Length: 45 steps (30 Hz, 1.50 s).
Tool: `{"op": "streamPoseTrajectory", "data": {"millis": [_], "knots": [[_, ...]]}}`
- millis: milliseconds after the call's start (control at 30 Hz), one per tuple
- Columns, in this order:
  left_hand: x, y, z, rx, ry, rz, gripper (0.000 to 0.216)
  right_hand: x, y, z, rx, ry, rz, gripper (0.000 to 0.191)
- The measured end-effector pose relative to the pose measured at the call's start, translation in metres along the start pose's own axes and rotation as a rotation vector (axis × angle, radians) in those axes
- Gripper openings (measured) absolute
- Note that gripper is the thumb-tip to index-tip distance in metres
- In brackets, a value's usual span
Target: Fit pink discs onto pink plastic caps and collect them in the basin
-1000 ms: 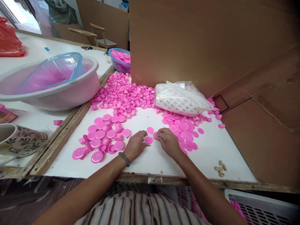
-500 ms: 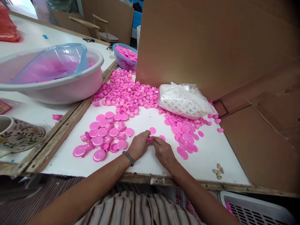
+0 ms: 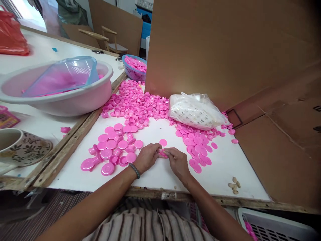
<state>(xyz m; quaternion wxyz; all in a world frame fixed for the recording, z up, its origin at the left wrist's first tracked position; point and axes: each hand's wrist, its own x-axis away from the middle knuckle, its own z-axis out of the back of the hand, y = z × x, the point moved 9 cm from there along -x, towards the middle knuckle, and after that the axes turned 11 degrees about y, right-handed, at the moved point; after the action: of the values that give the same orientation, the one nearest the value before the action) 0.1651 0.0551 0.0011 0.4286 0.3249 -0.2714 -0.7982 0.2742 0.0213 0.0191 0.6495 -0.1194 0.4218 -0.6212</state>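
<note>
Where the two hands meet near the table's front edge, one pink piece, partly hidden by fingers; its exact form cannot be told.

Left hand: fingers curled, thumb and fingertips closed on the piece from its left side; grey bead bracelet at the wrist. Right hand: fingers bent, tips pinching the piece from its right side.

Table: white top, wood edging. One loose disc, pink, flat, just beyond the hands.

Caps: pink, round-topped, a loose group left of the left hand, some upright, some tipped over. Cups: pink, small, many, heaped behind the caps. Discs: pink, flat, overlapping, right of the right hand. Bag: clear plastic, white printed contents, lying just behind the discs, against the cardboard. Tan bits: a small cluster, near the right front corner.

Tub: white, on the table at left, a translucent blue basket tilted inside. Mug: leaf pattern, in front of the tub. Colander: blue, filled with pink pieces, at the back. Red bag: far left. Crate: pale, slotted, below the table at right.
</note>
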Motion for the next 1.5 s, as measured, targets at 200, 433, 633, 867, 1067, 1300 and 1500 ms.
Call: {"op": "streamPoseTrajectory", "data": {"millis": [200, 433, 633, 867, 1067, 1300, 1500], "knots": [[0.0, 0.014, 0.002, -0.001, -0.032, -0.036, 0.014, 0.007, 0.028, -0.011, -0.152, -0.126, -0.418, 0.024], [-0.001, -0.007, -0.003, 0.133, -0.041, 0.25, 0.013, 0.02, 0.022, -0.009, -0.118, -0.197, -0.384, 0.032], [0.0, -0.023, -0.003, 0.139, -0.018, 0.41, 0.014, 0.015, -0.015, -0.005, 0.176, -0.2, 0.143, 0.032], [0.017, -0.036, -0.025, 0.469, -0.183, 0.708, 0.026, 0.011, -0.006, -0.017, 0.175, -0.208, 0.162, 0.028], [0.023, -0.043, -0.031, 0.56, -0.132, 0.8, 0.033, 0.02, 0.009, -0.015, -0.016, -0.074, 0.067, 0.033], [0.021, -0.044, -0.026, 0.504, -0.087, 0.767, 0.035, 0.023, 0.003, -0.012, 0.095, -0.059, 0.071, 0.03], [0.018, -0.038, -0.014, 0.428, -0.165, 0.581, 0.024, 0.017, -0.009, -0.007, 0.062, -0.144, 0.005, 0.02]]}}
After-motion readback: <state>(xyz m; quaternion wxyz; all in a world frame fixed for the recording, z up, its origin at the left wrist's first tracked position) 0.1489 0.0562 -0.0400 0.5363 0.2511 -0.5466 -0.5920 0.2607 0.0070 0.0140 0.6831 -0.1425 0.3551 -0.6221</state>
